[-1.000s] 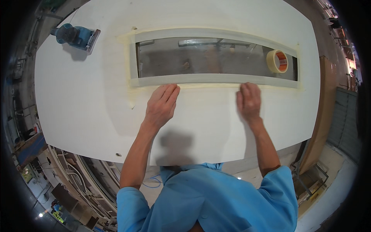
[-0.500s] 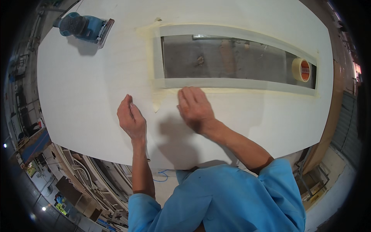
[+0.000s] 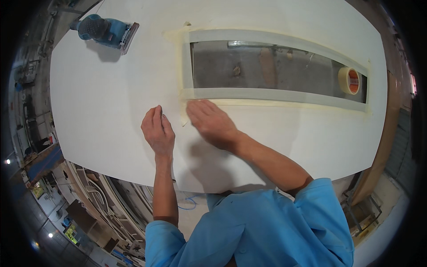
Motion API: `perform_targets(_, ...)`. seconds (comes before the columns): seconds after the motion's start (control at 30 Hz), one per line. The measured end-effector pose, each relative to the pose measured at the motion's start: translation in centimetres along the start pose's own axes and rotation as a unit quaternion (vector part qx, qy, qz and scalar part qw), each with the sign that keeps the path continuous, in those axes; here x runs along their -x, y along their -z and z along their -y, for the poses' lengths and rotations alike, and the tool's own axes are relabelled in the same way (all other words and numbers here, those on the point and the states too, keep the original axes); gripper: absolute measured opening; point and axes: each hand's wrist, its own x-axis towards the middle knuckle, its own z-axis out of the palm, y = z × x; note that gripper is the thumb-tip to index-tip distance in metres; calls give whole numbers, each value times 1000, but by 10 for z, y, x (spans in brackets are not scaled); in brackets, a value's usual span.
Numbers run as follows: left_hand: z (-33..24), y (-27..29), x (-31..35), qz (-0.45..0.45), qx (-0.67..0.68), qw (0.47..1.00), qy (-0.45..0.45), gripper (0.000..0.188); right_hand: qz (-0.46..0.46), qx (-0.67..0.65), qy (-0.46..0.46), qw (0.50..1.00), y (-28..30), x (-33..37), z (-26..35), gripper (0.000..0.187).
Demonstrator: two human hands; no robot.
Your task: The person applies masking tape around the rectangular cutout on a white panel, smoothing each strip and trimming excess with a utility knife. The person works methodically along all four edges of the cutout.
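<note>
A large white panel [image 3: 106,129] lies below me, with a long rectangular glass-like window in it [image 3: 253,66]. Pale masking tape [image 3: 267,103] borders the window, and a loose end sticks out at its near left corner. My right hand [image 3: 211,124] lies on the near tape strip close to that corner, fingers stretched and pressed down. Left of it, my left hand [image 3: 158,131] hovers or rests over the bare panel, fingers loosely bent, with nothing visible in it. A roll of masking tape [image 3: 343,81] sits at the window's right end.
A blue power sander [image 3: 109,33] rests at the panel's far left. Brown board [image 3: 386,133] runs along the right edge. Below the near left edge lie stacked strips and frames [image 3: 104,191], with a thin blue hose [image 3: 189,203] on the floor.
My right hand has slid left along the near tape strip to its corner. My left hand stays over the panel with its fingers slightly shifted. The whole view has moved a little.
</note>
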Motion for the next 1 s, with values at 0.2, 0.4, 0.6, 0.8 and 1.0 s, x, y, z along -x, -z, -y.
perform_targets(0.2, 17, -1, 15, 2, -19, 1000, -21, 33, 7, 81, 3, 997, 78, 65, -42, 35)
perform_targets(0.4, -2, -8, 16, 1, 36, 998, 54, 30, -15, 152, -40, 987, 204, 171, -103, 34)
perform_targets(0.6, -101, -7, 39, -47, 13, 986, 160, 32, -67, 211, -49, 974, 305, 273, -167, 29)
perform_targets(0.8, -239, -34, 99, -44, -78, 994, -71, 37, -39, 226, -41, 972, 382, 336, -222, 26)
perform_targets(1.0, -380, -76, 112, 1, 80, 991, -104, 37, -30, 234, -45, 971, 448, 385, -250, 25)
